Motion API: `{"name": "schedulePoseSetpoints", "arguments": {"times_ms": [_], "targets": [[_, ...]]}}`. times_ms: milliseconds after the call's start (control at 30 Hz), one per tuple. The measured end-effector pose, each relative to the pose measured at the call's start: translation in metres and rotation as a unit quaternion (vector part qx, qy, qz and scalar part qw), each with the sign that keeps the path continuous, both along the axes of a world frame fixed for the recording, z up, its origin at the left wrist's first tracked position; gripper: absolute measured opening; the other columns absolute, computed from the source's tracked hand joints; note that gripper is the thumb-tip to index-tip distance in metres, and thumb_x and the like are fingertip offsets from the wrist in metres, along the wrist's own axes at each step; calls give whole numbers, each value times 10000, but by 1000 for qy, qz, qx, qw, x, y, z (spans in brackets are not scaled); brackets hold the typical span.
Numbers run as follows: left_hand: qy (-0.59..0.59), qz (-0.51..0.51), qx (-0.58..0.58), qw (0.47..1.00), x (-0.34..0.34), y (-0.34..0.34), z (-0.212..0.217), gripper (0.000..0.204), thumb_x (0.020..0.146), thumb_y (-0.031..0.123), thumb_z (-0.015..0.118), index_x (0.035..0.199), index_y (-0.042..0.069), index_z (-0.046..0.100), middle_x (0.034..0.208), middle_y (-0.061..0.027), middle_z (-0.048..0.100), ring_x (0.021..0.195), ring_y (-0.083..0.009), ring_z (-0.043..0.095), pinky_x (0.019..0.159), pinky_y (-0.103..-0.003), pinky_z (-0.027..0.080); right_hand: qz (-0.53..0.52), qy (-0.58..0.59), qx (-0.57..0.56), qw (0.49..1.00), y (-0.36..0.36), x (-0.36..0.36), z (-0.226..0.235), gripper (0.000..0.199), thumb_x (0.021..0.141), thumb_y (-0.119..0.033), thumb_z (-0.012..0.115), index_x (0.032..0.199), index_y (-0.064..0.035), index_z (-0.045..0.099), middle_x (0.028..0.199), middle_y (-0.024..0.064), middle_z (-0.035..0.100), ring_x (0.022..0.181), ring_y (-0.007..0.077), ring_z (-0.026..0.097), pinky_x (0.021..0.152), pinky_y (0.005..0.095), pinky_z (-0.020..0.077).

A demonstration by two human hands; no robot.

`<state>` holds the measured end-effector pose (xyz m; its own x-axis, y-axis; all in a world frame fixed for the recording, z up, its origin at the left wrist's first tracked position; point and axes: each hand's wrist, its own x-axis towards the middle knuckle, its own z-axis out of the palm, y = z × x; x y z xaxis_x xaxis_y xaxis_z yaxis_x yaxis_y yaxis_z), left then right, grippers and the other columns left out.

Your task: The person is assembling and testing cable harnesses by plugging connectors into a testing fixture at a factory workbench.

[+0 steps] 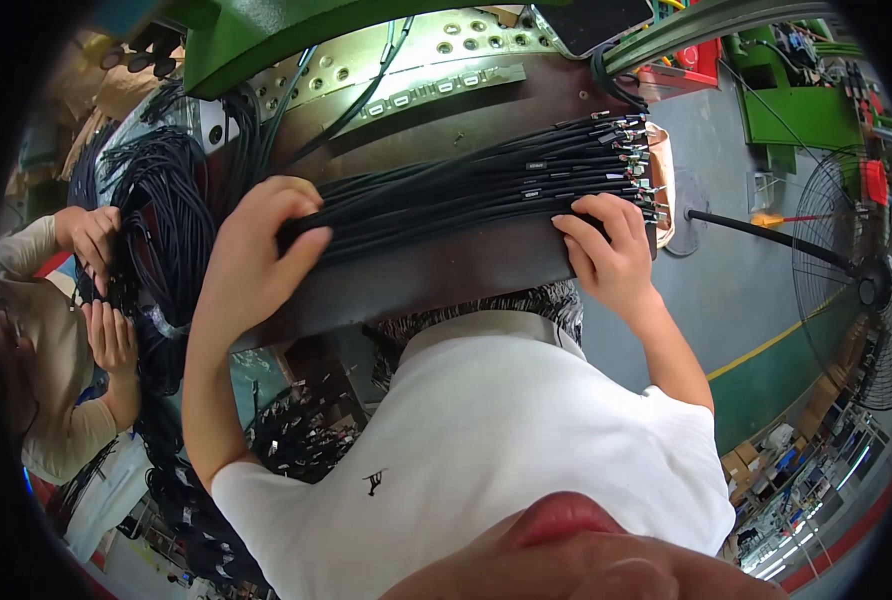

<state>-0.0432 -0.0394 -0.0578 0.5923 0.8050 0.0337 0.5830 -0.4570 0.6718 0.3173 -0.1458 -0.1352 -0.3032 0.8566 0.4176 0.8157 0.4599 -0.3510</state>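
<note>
A thick bundle of black cables [446, 190] lies across the dark brown table, with metal-tipped connectors [638, 165] at its right end. My left hand [264, 240] is curved around the bundle's left part, thumb on the near side and fingers over the far side. Close to the connectors, my right hand [611, 245] has its bent fingers on the nearest cables; the fingertips are partly hidden. Small printed sleeves [533, 180] sit on some cables.
Behind the bundle stand a green machine frame [266, 45] and a perforated metal plate [341, 75]. On the left, a co-worker's hands [96, 250] work beside hanging black cables [171, 215]. A black fan [871, 280] stands at right. More cables [301, 430] lie below the table.
</note>
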Motion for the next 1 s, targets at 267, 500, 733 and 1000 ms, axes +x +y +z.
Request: {"name": "schedulePoseSetpoints", "arguments": {"times_ms": [267, 500, 733, 1000], "targets": [[-92, -196, -440, 872, 190, 48, -13, 281, 951, 259, 563, 802, 23, 604, 666, -18, 588, 508, -81, 505, 465, -238, 391, 10, 53, -20, 998, -1, -8, 7, 245, 750, -52, 686, 995, -70, 689, 1043, 87, 624, 997, 287, 588, 871, 393, 472], [-298, -25, -452, 840, 163, -25, -19, 186, 925, 173, 617, 827, 16, 639, 691, -23, 636, 533, -84, 521, 503, -250, 391, -40, 569, -186, 800, 44, -36, 55, 428, 1026, -338, 478, 1105, 47, 649, 1069, 89, 683, 896, 128, 613, 788, 296, 509], [-427, 170, -357, 813, 120, -60, -38, 207, 986, 231, 580, 1041, 34, 615, 656, 26, 546, 600, -62, 514, 516, -235, 377, 120, 442, -522, 719, 78, -84, 55, 496, 1050, -377, 402, 1240, 30, 612, 1219, 118, 658, 978, 183, 656, 681, 236, 518], [-492, 242, -457, 700, 89, -70, -41, 289, 1046, 306, 451, 1127, 61, 580, 648, 10, 486, 504, -44, 355, 456, -195, 260, 134, -24, -81, 987, 165, -64, 10, 217, 903, -155, 636, 1089, -51, 676, 988, 125, 645, 899, 328, 601, 807, 392, 480]]}}
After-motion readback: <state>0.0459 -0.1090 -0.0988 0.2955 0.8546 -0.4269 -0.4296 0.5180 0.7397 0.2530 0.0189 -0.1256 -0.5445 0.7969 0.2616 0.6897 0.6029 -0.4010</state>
